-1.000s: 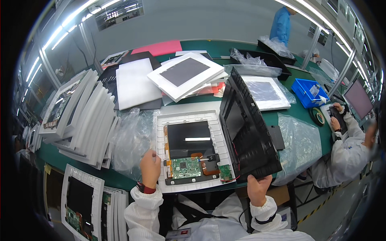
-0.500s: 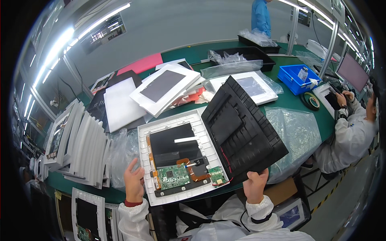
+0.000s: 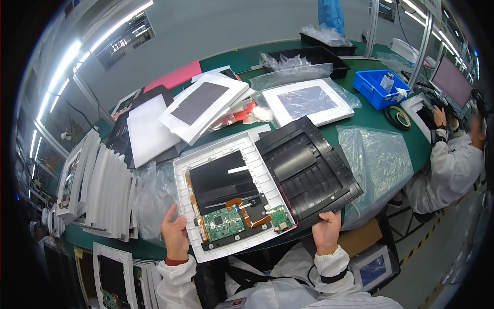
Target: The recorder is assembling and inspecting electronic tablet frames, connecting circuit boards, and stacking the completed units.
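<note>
Pinching black cover, right grip closed; left grip unclear; plastic bag alongside.

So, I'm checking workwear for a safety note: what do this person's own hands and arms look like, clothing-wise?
The left hand and right hand are bare, without gloves. The white sleeves are loose, gathered at the cuffs. A dark red band shows at the left wrist; a black strap circles the right sleeve.
</note>
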Tool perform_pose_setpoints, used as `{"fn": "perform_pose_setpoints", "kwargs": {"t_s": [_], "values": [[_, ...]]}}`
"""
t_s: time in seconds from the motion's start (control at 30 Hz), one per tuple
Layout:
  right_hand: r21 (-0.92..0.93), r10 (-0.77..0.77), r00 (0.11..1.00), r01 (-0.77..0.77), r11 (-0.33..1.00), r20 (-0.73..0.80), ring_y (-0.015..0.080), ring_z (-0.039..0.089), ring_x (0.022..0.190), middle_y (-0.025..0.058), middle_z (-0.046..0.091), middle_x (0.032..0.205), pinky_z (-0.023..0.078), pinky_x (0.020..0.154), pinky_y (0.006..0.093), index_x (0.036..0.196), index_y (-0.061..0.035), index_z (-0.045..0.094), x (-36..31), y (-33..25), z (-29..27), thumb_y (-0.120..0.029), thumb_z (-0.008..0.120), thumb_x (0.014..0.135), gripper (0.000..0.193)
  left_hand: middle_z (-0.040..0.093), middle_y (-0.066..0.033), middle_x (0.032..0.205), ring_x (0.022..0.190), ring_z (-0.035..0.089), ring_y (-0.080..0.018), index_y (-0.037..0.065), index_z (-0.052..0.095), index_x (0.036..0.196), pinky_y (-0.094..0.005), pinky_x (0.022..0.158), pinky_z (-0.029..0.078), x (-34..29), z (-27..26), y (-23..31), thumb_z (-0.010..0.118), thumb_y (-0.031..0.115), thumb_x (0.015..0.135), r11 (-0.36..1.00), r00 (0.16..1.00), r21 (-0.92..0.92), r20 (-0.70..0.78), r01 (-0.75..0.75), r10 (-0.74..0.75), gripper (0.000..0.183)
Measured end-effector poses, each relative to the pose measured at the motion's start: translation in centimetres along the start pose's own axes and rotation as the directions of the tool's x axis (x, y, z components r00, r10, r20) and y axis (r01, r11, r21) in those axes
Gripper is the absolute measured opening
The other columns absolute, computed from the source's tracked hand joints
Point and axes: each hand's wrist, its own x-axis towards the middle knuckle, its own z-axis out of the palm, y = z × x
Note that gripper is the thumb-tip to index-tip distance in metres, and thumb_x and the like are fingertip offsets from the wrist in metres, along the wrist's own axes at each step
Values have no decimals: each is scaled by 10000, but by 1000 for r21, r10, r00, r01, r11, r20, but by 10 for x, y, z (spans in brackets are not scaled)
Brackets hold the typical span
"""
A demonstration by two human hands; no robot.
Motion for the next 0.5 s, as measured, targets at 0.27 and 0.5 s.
{"fn": "perform_pose_setpoints", "kwargs": {"t_s": [0.27,0.5], "values": [[-132,77,996,-72,989,35,254,477,1128,98,500,1194,364,1003,400,1257,-32,411,-3,-14,-7,116,435,713,564,586,-198,1090,847,633,-189,-91,317,1349,-284,715,534,-1,-4,-13,495,-85,825,999,1000,-38,-22,-10,9,553],[-565,140,990,-136,814,-37,205,618,881,118,591,989,526,775,339,1192,-17,408,-17,-37,-3,6,478,862,338,624,-187,1032,811,643,-179,-80,340,1341,-266,692,533,-2,-7,-21,500,-73,841,1000,1000,-10,-8,17,-17,524]]}}
